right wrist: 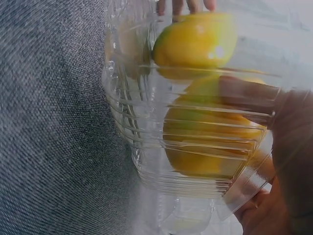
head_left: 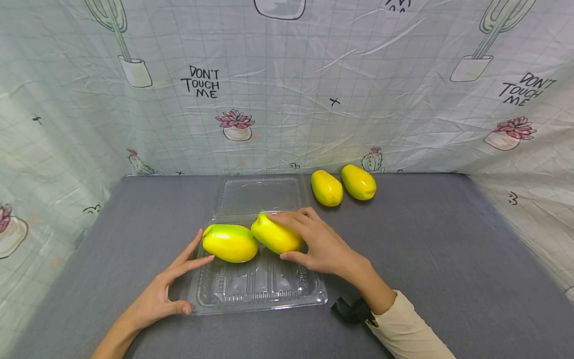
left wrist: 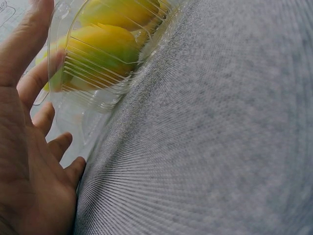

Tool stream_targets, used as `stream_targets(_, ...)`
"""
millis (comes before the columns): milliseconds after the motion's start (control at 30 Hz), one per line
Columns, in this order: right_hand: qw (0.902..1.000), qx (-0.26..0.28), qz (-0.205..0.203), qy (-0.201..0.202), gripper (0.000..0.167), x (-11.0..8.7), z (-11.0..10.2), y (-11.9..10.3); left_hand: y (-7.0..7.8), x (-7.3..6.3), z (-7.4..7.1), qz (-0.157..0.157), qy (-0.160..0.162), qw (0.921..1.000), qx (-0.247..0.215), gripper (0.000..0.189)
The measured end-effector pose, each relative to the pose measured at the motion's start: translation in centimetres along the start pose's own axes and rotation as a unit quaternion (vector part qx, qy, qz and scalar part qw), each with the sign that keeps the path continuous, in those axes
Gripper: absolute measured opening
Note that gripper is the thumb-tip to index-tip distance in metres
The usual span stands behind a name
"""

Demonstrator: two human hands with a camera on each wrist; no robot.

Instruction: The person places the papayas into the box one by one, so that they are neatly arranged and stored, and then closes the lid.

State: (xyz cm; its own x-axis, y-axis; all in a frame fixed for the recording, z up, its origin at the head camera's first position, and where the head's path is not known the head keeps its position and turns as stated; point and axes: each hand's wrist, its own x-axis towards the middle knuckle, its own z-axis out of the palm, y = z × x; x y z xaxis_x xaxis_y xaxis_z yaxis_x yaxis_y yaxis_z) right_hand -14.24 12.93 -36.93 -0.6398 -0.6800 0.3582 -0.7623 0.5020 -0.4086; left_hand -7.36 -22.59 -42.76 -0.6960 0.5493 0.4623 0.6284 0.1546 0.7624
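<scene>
A clear plastic clamshell box (head_left: 260, 306) lies on the grey table with its lid (head_left: 260, 195) folded back. Inside its back part, a yellow-green mango (head_left: 230, 244) lies on the left. Beside it is a second mango (head_left: 274, 235), tilted, which my right hand (head_left: 327, 244) grips between thumb and fingers. My left hand (head_left: 157, 296) spreads at the box's left side, two fingertips at the left mango and the thumb near the front left corner. Through the box wall, both mangoes show in the right wrist view, the gripped one (right wrist: 195, 142) nearer.
Two more mangoes lie at the back of the table right of the lid, one on the left (head_left: 327, 188) and one on the right (head_left: 359, 182). Behind them hangs a printed curtain (head_left: 287, 89). A black strap (head_left: 352, 310) is by the right wrist.
</scene>
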Motion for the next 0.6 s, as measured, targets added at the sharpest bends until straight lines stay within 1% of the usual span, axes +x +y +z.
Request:
stream_targets(167, 1.0000, -0.003, -0.001, -0.002, 0.082, -0.10, 0.11, 0.05, -0.03, -0.02, 0.04, 0.000, 0.000, 1.0000, 0.005, 0.079)
stream_targets(433, 1.0000, 0.003, -0.006, -0.007, 0.081, -0.15, 0.28, 0.01, -0.20, -0.02, 0.12, 0.006, -0.001, 1.0000, -0.002, 0.079)
stream_targets(600, 0.9999, -0.006, -0.008, -0.014, 0.081, -0.21, 0.38, 0.02, -0.26, -0.13, 0.14, 0.006, 0.000, 1.0000, 0.002, 0.079)
